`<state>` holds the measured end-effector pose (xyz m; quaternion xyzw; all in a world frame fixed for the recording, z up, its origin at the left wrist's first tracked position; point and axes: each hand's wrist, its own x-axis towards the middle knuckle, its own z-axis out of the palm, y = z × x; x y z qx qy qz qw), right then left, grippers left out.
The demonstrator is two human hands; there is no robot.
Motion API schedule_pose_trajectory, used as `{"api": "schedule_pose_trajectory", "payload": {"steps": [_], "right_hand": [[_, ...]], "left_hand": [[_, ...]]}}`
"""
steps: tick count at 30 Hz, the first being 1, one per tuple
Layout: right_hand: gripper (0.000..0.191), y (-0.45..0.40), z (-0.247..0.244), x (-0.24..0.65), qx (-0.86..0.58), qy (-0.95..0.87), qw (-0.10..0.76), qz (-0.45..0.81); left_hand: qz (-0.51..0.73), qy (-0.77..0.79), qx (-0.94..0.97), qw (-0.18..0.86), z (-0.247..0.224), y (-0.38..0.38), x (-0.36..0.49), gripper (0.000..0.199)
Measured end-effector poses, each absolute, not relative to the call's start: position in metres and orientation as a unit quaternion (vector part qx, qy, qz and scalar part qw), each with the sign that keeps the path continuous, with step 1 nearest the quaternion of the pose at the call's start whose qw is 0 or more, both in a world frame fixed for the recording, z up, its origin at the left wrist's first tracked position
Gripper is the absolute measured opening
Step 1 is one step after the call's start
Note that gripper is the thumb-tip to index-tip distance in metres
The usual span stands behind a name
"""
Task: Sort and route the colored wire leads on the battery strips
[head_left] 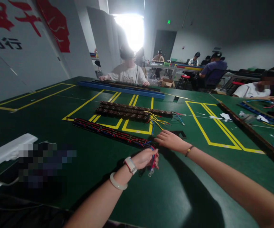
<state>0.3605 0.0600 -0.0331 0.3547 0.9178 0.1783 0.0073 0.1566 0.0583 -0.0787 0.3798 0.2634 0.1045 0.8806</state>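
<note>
A long black strip (108, 132) with red and blue wires along it lies in front of me on the green table. My left hand (146, 159) is closed round the bundle of red and blue wires (154, 162) at its right end; metal ring terminals (151, 173) hang below the fingers. Just above, my right hand (167, 140) bends its fingers together by the strip's end, and what is in them is hidden. Beyond lie several dark slatted strips (125, 111) side by side, with yellow, blue and red leads (159, 120) at their right end.
Yellow tape outlines (208, 144) mark the green table (198, 177). A white device (10, 150) lies at the left. Across the table a person (127, 71) sits behind a blue rail (120, 90). A long dark bar (253, 136) and white scraps (225, 117) lie at the right.
</note>
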Motion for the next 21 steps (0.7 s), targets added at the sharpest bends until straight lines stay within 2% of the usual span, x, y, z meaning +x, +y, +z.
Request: {"api": "schedule_pose_trajectory", "payload": {"steps": [3,10,13,15,18,21], "right_hand": [[0.030,0.030,-0.042,0.358,0.418,0.892,-0.077,0.154],[0.034,-0.010,-0.067,0.344,0.428,0.880,-0.183,0.088],[0.027,-0.009,-0.073,0.335,0.439,0.867,-0.226,0.068],[0.030,-0.004,-0.070,0.328,0.480,0.840,-0.249,0.051],[0.040,0.011,-0.052,0.314,0.573,0.786,-0.233,0.018],[0.044,0.030,-0.026,0.295,0.634,0.756,-0.161,-0.017]], "left_hand": [[0.114,0.251,0.361,0.891,-0.082,0.058,0.157,0.030],[0.102,0.233,0.354,0.900,-0.081,0.058,0.158,0.037],[0.115,0.241,0.371,0.889,-0.080,0.055,0.157,0.031],[0.138,0.247,0.377,0.882,-0.081,0.054,0.157,0.025],[0.156,0.260,0.381,0.873,-0.083,0.053,0.158,0.023],[0.147,0.259,0.395,0.869,-0.085,0.054,0.160,0.027]]}}
